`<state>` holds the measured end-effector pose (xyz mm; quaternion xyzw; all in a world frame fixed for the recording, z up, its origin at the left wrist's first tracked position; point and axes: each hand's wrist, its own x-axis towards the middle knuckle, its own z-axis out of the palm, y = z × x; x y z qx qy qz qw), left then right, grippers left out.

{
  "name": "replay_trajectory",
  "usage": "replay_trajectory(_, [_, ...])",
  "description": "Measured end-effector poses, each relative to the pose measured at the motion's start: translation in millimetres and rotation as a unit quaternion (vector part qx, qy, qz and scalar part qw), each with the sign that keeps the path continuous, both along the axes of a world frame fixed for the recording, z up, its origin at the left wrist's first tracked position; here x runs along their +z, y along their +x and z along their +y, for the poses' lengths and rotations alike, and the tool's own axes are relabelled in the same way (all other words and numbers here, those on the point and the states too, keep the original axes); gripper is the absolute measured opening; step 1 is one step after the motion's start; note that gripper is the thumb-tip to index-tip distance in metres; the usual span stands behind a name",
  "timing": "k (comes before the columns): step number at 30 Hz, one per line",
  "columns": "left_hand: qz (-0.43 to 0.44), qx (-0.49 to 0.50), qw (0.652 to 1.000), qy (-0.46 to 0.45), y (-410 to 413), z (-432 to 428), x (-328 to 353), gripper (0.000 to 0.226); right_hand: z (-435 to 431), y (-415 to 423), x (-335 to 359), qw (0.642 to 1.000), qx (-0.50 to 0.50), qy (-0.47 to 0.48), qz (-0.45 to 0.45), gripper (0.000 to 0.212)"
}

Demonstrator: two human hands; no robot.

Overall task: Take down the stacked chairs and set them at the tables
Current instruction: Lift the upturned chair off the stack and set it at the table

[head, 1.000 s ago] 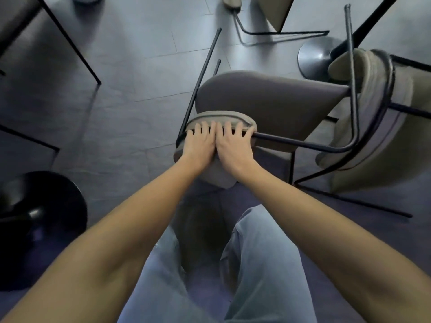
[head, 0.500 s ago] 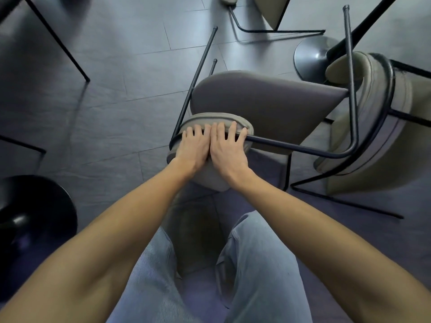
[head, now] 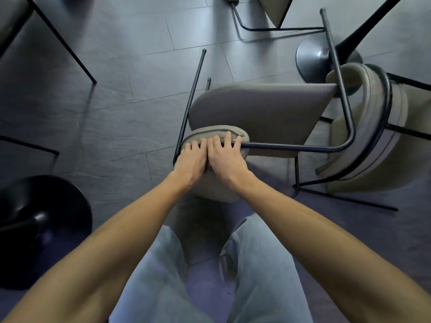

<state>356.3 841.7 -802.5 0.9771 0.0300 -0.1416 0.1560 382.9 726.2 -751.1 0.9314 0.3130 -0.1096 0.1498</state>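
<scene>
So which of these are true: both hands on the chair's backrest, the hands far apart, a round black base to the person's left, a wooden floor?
1. The left hand and right hand both lie on the padded backrest of the chair. True.
2. The hands are far apart. False: they sit side by side, close together.
3. A round black base stands to the person's left. True.
4. The floor is wooden planks. False: it is grey tile.

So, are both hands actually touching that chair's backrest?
Touching. The head view shows the left hand and right hand side by side, fingers laid over the padded backrest.
</scene>
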Motion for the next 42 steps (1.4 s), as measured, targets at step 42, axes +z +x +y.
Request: replay_trajectory(42, [-0.166,0.048,0.985,0.001,419,96,237,0.038,97,446,252,0.988,-0.079,0.104,0.078,0.051])
